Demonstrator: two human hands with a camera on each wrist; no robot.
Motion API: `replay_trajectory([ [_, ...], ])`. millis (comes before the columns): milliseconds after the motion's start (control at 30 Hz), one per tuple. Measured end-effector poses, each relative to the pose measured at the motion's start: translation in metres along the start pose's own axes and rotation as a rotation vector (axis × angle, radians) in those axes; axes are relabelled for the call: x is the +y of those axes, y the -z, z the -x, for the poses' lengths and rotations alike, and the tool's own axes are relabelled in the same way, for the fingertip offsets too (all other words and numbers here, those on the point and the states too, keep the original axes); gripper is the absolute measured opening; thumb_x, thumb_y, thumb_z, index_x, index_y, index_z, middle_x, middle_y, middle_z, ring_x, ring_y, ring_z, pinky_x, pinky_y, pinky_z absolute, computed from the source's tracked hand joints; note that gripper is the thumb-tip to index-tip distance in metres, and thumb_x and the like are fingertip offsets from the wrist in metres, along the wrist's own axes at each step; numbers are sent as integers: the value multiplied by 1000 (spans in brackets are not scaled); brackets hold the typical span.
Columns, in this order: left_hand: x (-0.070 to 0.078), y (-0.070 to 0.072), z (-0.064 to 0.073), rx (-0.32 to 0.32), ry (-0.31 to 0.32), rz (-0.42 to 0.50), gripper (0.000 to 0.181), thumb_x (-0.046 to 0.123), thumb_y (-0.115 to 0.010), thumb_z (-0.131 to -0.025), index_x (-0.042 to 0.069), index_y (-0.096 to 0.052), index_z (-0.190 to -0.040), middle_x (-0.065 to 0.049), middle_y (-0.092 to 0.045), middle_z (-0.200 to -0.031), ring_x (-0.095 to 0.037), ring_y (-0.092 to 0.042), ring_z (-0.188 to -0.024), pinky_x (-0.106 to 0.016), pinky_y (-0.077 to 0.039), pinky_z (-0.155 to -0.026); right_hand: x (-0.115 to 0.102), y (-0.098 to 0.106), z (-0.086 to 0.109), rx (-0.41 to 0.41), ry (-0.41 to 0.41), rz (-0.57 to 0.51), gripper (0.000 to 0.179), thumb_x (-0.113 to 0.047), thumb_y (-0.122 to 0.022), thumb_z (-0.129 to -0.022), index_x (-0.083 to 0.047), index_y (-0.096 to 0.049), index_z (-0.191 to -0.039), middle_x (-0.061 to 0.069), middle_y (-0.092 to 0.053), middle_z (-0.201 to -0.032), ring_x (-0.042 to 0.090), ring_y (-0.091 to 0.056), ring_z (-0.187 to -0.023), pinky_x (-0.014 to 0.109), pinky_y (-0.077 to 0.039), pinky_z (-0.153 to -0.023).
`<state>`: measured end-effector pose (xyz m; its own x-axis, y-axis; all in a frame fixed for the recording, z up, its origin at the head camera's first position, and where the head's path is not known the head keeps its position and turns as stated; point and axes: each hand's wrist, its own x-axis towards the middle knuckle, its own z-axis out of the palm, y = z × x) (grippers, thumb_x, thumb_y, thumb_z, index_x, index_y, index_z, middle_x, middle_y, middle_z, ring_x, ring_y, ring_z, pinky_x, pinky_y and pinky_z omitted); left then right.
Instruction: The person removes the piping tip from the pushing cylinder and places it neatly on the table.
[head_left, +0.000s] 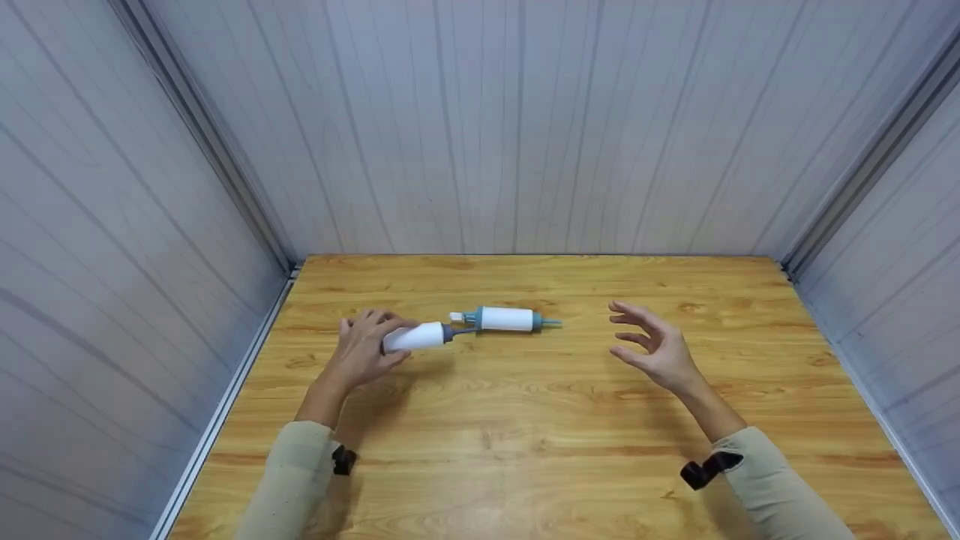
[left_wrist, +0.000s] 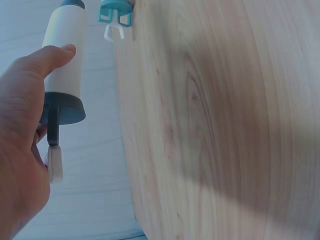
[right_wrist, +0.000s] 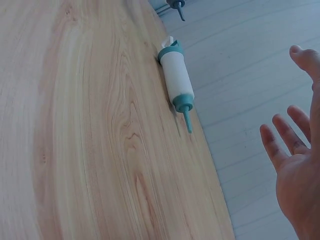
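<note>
My left hand (head_left: 364, 349) grips a white cylinder with dark grey ends (head_left: 416, 337) above the wooden table. In the left wrist view my thumb lies along its white barrel (left_wrist: 69, 35), and a grey stem with a white tip sticks out at the near end. Its thin grey spout points right in the head view. A similar white cylinder with teal ends (head_left: 508, 319) lies on its side on the table, with a thin teal spout and a white-tipped handle end. To its right hovers my right hand (head_left: 660, 351), fingers apart and slightly bent, holding nothing.
The wooden tabletop (head_left: 525, 435) runs back to a pale panelled wall (head_left: 480, 135). Side walls stand at the left (head_left: 112, 225) and right (head_left: 900, 285). Dark wrist cameras sit at both sleeves.
</note>
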<state>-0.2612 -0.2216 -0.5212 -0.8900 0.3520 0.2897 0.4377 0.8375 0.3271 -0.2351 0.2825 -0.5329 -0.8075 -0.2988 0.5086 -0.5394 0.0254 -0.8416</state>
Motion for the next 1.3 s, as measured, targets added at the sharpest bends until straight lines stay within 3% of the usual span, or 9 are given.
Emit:
replay_trajectory([
  [233,13,2,-3,-7,-42,0,42,36,-81,-85,36,-69,-126,-2,-68,-120,-28,-59,-110,-48,-32,-88,-1,-2,0,-15,20,-29,67,16,-69,-84,11,-43,-146,22,-53,-148,25,-59,-130,31,-57,-100],
  [500,25,1,-2,-17,-76,56,42,35,-81,-86,34,-69,-126,-3,-68,-119,-27,-60,-109,-46,-40,-88,-2,-7,2,-37,11,-15,67,15,-69,-85,11,-44,-146,30,-49,-147,27,-58,-131,35,-57,-100],
  [733,34,1,-9,-10,-100,73,42,35,-81,-86,34,-69,-125,-2,-67,-120,-26,-59,-111,-46,-41,-90,-2,-13,0,-48,24,-23,67,15,-70,-85,11,-44,-146,34,-48,-146,32,-57,-132,35,-57,-100],
  [967,46,-1,-16,-31,-109,90,44,32,-80,-86,35,-68,-128,-2,-66,-123,-27,-57,-115,-46,-39,-91,-1,-20,-2,-70,-33,0,67,10,-71,-87,6,-44,-148,33,-48,-147,36,-56,-131,36,-56,-102],
  [1167,56,-4,-20,-20,-163,79,42,35,-78,-88,35,-67,-129,-1,-66,-123,-27,-57,-114,-46,-40,-89,-3,-28,-4,-67,-66,14,67,6,-73,-87,3,-46,-148,28,-51,-148,35,-56,-132,39,-56,-102],
  [1300,63,-4,-23,-21,-185,74,43,36,-78,-89,34,-67,-130,-2,-65,-124,-27,-57,-114,-47,-41,-89,-4,-32,-6,-60,-64,10,65,5,-73,-87,3,-47,-147,33,-49,-147,36,-56,-131,41,-56,-102],
])
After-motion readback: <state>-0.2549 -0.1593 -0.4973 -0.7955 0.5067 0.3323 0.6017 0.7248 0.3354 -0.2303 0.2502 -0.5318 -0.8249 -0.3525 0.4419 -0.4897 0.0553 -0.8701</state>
